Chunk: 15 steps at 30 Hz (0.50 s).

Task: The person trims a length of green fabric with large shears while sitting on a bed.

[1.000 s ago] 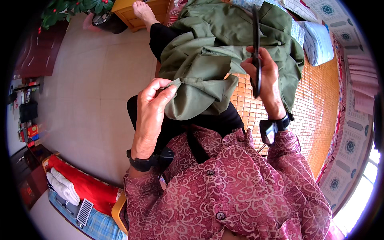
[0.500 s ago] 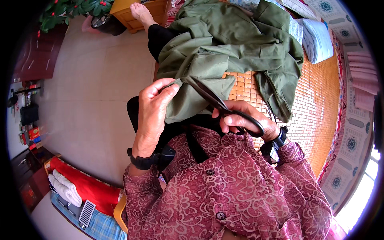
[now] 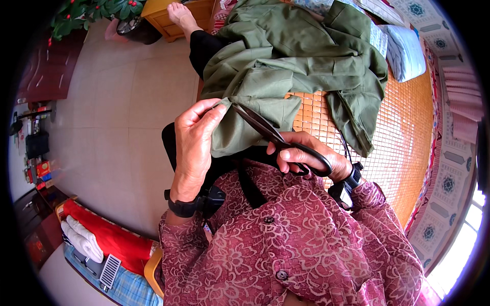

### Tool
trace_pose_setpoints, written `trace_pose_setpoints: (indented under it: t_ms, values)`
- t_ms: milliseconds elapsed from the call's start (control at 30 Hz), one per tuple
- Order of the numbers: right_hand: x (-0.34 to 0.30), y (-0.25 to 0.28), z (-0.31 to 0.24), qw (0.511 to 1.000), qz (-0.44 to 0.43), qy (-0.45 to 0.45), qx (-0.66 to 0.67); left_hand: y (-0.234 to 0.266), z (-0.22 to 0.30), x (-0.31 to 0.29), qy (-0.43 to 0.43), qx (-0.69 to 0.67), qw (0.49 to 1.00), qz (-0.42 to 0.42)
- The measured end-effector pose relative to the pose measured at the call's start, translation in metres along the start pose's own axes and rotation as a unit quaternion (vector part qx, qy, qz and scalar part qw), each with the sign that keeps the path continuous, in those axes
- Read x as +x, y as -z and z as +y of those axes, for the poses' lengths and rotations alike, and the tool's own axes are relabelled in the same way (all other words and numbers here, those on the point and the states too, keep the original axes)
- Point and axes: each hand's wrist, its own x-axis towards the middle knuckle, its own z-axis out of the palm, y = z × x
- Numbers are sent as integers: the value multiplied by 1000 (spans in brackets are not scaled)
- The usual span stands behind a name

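A large green cloth garment (image 3: pixel 306 71) lies in folds over my lap and the bed mat. My left hand (image 3: pixel 196 132) pinches an edge of it between thumb and fingers, drawing the fabric up to a small peak. Dark scissors (image 3: pixel 260 125) are gripped in my right hand (image 3: pixel 311 153), with its fingers in and around the handle loops. Their blades point up and left, and the tips meet the cloth edge right beside my left fingertips. Whether fabric lies between the blades is too small to tell.
Beneath the garment is a bed with a tiled bamboo mat (image 3: pixel 403 137). A light blue pillow (image 3: pixel 403 53) sits at the far right. To the left lies a tiled floor (image 3: pixel 112 117), with a wooden bench (image 3: pixel 127 239) at lower left and a potted plant (image 3: pixel 138 30) beyond.
The scissors and my right hand have shifted slightly left, bringing the tips closer to my left fingertips, and the blades look a little more spread. My left hand keeps its pinch.
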Motion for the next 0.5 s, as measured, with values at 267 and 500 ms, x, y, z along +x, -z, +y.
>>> trace_pose_setpoints:
  t_ms: [267, 500]
  values:
    - [6, -4, 0, 1000, 15, 10, -14, 1, -2, -1, 6, -8, 1000, -3]
    - [7, -3, 0, 999, 11, 4, -30, 2, -4, 1, 2, -14, 1000, 12]
